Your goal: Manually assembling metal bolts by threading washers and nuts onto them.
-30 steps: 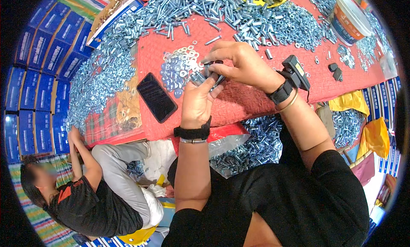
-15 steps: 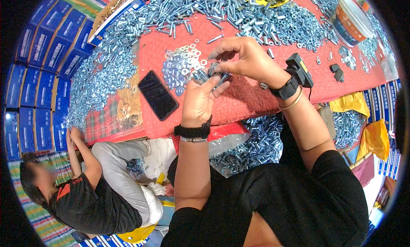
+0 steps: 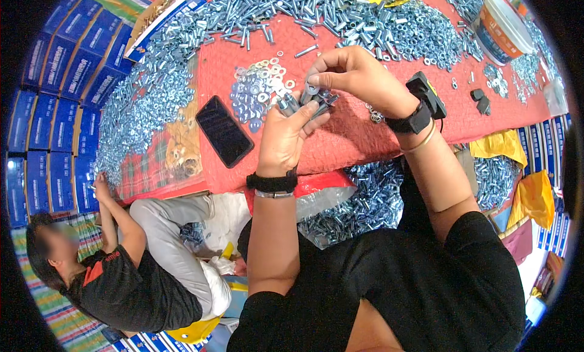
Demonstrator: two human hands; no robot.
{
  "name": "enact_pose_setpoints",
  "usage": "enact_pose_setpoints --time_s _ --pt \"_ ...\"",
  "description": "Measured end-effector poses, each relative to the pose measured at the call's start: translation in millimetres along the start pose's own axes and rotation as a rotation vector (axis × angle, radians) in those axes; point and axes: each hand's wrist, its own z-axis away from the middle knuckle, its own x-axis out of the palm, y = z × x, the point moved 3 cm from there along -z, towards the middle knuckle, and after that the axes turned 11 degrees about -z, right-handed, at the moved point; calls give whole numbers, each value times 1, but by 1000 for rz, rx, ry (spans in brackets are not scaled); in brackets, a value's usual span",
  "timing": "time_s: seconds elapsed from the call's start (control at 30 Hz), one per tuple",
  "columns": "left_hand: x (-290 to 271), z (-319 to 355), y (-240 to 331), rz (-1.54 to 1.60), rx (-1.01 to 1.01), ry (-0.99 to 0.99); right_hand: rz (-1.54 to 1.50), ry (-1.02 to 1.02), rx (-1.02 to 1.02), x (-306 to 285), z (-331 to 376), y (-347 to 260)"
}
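Several shiny metal bolts with sleeves (image 3: 285, 106) lie bundled in my left hand (image 3: 285, 136), its thumb and fingers closed around them. Just above the bundle, my right hand (image 3: 356, 78) pinches a grey metal washer (image 3: 312, 88) between thumb and fingertips, at the bolts' ends. My fingers partly hide where the washer and bolts meet. Left of my hands, on the red cloth, is a patch of flat washers (image 3: 248, 99), some bluish and some pale. A black phone (image 3: 224, 132) lies beside them.
Bolts and sleeves (image 3: 377, 32) heap along the far side, with nuts (image 3: 137, 115) at the left. A white and orange bucket (image 3: 502, 32) stands far right. Blue boxes (image 3: 61, 66) are stacked left, near a seated person (image 3: 131, 285). More bolts (image 3: 365, 206) fill a bag below the table edge.
My right hand has risen slightly, and the washer in its fingertips shows more clearly. My left hand stays nearly in place around the bolts. The other person's hand has shifted a little.
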Motion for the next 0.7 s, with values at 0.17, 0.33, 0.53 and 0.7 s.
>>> enact_pose_setpoints --time_s 0.17,0.33,0.53,0.7 --pt "4 1 0 -17 -32 17 -33 -6 94 1 4 -1" --pt "1 -1 -4 -1 -34 14 28 4 53 1 4 -3" --pt "-1 -3 -9 50 -52 -30 216 17 -55 5 4 -7" --pt "3 -1 -5 81 -62 -55 421 17 -214 5 4 -16"
